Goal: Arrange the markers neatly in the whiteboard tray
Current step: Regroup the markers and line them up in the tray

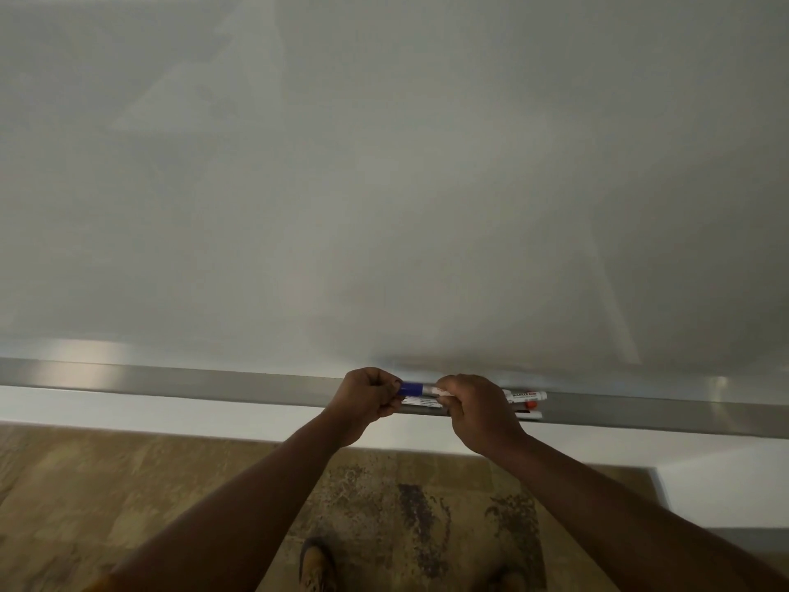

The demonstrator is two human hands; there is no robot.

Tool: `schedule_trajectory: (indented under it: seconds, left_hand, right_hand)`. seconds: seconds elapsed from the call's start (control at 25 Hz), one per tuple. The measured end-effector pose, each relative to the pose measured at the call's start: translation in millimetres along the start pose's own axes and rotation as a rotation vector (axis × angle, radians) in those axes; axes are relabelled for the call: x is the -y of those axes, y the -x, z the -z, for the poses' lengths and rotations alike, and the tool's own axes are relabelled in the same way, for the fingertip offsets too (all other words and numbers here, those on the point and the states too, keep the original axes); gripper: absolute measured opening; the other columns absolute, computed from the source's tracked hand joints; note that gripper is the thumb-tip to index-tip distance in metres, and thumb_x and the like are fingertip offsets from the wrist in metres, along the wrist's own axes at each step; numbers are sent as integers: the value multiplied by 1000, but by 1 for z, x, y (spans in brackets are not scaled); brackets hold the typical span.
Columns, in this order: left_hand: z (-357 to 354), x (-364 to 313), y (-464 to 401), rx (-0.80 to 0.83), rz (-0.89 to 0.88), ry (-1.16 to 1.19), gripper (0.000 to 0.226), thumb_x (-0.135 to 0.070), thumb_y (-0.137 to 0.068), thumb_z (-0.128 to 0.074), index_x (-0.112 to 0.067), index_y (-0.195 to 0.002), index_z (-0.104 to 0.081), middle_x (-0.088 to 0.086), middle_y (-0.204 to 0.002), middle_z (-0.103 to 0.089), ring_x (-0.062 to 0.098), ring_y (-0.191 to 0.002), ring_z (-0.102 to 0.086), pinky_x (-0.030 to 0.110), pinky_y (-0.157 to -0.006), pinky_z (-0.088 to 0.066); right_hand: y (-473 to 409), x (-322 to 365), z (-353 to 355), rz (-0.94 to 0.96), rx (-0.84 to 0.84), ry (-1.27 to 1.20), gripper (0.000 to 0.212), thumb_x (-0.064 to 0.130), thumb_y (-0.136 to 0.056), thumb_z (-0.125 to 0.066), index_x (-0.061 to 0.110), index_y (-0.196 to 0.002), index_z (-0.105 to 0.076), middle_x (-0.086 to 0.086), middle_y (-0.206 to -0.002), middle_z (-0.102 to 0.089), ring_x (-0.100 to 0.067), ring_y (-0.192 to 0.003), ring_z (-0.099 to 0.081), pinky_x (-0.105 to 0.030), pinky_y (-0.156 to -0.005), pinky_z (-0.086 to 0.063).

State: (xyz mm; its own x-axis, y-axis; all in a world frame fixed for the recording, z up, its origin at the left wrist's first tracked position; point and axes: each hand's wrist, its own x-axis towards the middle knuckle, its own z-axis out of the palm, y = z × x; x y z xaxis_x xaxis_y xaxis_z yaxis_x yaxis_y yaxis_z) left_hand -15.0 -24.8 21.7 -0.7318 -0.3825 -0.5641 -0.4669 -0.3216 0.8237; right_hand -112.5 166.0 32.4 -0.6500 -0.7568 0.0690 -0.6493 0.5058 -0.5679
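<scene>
Whiteboard (384, 164) filling the upper view, tray (213, 386) running along its lower edge. Both hands at the tray near centre: left hand (363, 397) at nine o'clock of right hand (478, 410), one marker (416, 388) held between them. More markers (527, 399) in the tray at three o'clock of the right hand. Floor (128, 484) below, two shoes (316, 564) at six o'clock.

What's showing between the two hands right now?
Head view: the blue marker, gripped by left hand and right hand; beneath it, another marker in the tray.
</scene>
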Motion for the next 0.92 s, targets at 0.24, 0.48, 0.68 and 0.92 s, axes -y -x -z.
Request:
schedule_trajectory:
  seconds: [0.24, 0.48, 0.68, 0.92]
  left_hand:
    - [4, 3, -4, 17, 22, -76, 4, -2, -92, -63, 0, -91, -67, 17, -83, -70, 17, -67, -68, 24, -60, -55]
    - [17, 11, -5, -42, 49, -88, 9, 2, -89, -66, -2, -97, -68, 17, -96, -72, 21, -76, -70, 26, -66, -57]
    - [30, 19, -8, -182, 64, -214, 9, 2, -88, -66, -6, -86, -71, 19, -90, -71, 23, -74, -66, 33, -72, -60]
    - [29, 24, -10, -336, 22, -490, 17, -6, -88, -65, -18, -78, -71, 8, -83, -72, 17, -72, -66, 27, -60, -53]
  right_hand:
    - [0, -4, -3, -6, 96, -13, 22, 15, -92, -58, 18, -111, -68, -2, -94, -68, -20, -84, -58, -36, -72, -50]
    - [4, -9, -17, 21, 150, 52, 44, -4, -87, -51, 13, -127, -61, -3, -114, -58, -22, -100, -55, -36, -86, -50]
    - [0, -7, -29, -16, 147, 155, 31, -1, -81, -57, 14, -105, -69, -5, -101, -68, -24, -96, -59, -38, -79, -52]
    - [-12, -12, -53, -20, 225, 190, 36, -8, -78, -55, 13, -102, -70, -3, -96, -59, -22, -96, -56, -36, -75, -52]
